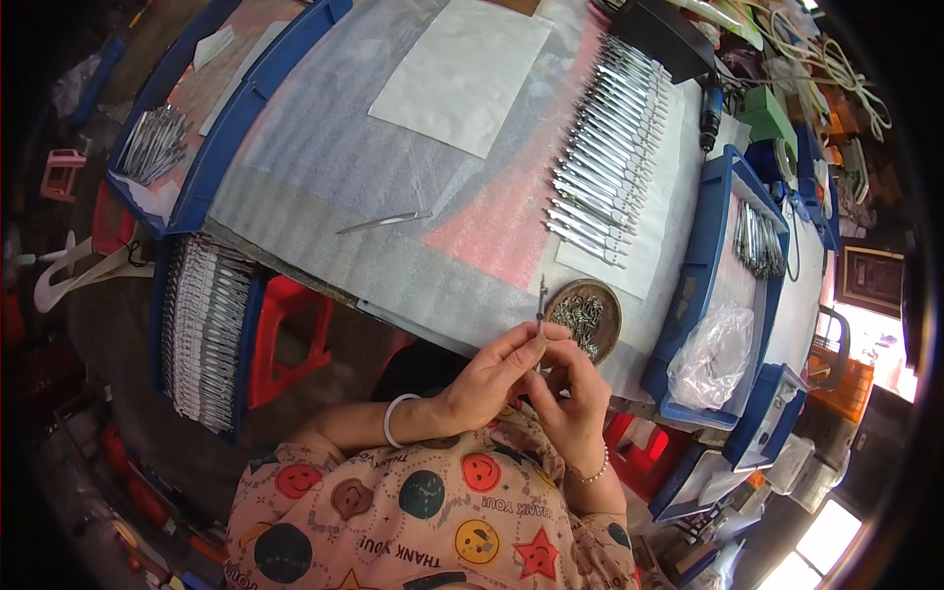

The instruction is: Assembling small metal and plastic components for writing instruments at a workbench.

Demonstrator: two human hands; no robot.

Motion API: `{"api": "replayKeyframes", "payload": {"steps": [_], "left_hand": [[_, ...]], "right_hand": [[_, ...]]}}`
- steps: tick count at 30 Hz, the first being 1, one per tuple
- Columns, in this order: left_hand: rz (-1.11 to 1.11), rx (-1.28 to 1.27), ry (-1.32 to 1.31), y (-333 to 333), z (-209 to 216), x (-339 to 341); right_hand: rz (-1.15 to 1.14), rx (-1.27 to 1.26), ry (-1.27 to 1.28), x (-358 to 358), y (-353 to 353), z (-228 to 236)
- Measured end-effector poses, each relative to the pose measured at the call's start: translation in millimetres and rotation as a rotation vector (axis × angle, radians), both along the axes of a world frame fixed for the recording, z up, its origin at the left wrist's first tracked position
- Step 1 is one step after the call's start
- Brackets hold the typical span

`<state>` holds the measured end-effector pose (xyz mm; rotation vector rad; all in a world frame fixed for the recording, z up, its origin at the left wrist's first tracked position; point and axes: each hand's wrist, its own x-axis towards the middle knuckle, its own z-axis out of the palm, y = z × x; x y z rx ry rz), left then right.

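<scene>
My left hand [489, 379] pinches a thin metal tool [541, 300] that points up from my fingers at the near edge of the table. My right hand [572, 386] meets it from the right, fingertips touching the same piece. Just beyond the hands sits a round brown dish [608, 300] holding several small metal parts [580, 317]. A long row of finished metal pieces [600, 152] lies on white paper at the right of the table. One loose metal piece [385, 222] lies alone mid-table.
Blue trays with more metal pieces stand at the far left [152, 147], lower left [202, 329] and right [757, 241]. A clear plastic bag [710, 356] sits in the right tray. A white sheet [462, 74] lies mid-table. A red stool [285, 339] stands below.
</scene>
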<state>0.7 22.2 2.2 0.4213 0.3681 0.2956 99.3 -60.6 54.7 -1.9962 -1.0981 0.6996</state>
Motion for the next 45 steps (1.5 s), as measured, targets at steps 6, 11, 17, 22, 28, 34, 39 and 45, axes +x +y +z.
{"api": "replayKeyframes", "payload": {"steps": [6, 11, 17, 22, 28, 34, 39, 45], "left_hand": [[-0.136, -0.094, 0.098, -2, -3, 0], [-0.316, 0.034, 0.144, 6, 17, 0], [-0.430, 0.219, 0.132, 2, 18, 0], [-0.438, 0.308, 0.147, 1, 16, 1], [-0.207, 0.309, 0.193, -10, 14, 3], [-0.195, 0.553, 0.141, -14, 11, 2], [-0.080, 0.635, 0.139, -24, 3, 3], [-0.191, 0.569, 0.129, -23, 20, -7]], "right_hand": [[-0.117, -0.001, -0.043, 3, -4, 18], [-0.366, 0.074, 0.370, 23, -21, 4], [-0.434, 0.206, 0.713, 29, -31, -15], [-0.443, 0.262, 0.723, 30, -33, -19], [-0.458, 0.280, 0.716, 29, -36, -25], [-0.447, 0.254, 0.591, 21, -35, -32], [-0.452, 0.206, 0.405, 10, -34, -30], [-0.493, 0.191, 0.164, -5, -41, -17]]}}
